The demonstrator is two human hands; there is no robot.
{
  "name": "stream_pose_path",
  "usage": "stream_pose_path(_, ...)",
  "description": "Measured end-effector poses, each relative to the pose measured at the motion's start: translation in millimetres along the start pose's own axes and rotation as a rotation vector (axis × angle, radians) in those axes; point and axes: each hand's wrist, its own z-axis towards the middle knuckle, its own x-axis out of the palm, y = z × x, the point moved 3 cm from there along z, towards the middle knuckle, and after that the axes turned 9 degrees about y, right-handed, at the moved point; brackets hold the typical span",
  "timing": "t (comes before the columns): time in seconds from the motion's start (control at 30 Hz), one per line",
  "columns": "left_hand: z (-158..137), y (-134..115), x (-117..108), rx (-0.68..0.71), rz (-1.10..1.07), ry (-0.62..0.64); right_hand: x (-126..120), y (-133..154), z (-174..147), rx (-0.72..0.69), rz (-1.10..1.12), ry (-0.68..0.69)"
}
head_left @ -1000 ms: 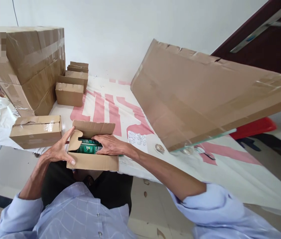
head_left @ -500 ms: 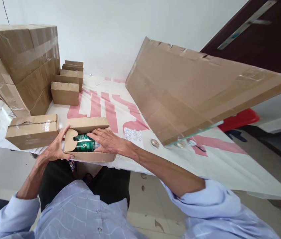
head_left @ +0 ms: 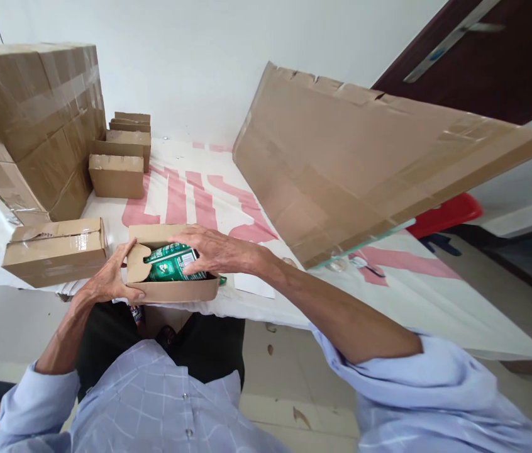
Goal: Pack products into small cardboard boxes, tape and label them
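An open cardboard box (head_left: 176, 291) lies at the table's front edge, with green printed packs inside. My left hand (head_left: 110, 277) grips its left end, fingers on the far side and thumb on the near wall. My right hand (head_left: 219, 251) reaches over the right part of the box and is closed on a green pack (head_left: 174, 267) with a white barcode label, which sits slightly tilted. Another green pack (head_left: 165, 251) lies behind it, partly covered. A small green tip (head_left: 222, 280) shows past the box's right end.
A closed cardboard box (head_left: 53, 251) stands just to the left. Behind it are a tall stack of taped cartons (head_left: 49, 119) and several small boxes (head_left: 116, 176). A large cardboard sheet (head_left: 365, 163) leans at the right. White paper (head_left: 254, 285) lies near my right forearm.
My right hand has risen a little and shifted right. The front green pack has tilted, and its barcode label now shows. My left hand keeps its grip on the box.
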Motion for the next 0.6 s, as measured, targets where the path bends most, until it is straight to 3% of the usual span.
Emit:
stream_pose_path(0.17,2,1,-2,0.003,0.019,0.012,20,-20,4,0.064,-0.004,0.088)
stream_pose_path(0.37,5,1,-2,0.007,0.016,0.036,31,-23,19,0.067,-0.137,0.143)
stream_pose_path(0.5,3,1,-2,0.023,0.045,0.033,31,-16,22,0.056,-0.191,0.157)
stream_pose_path(0.6,4,1,-2,0.033,0.066,0.042,18,-3,20,0.034,-0.219,0.091)
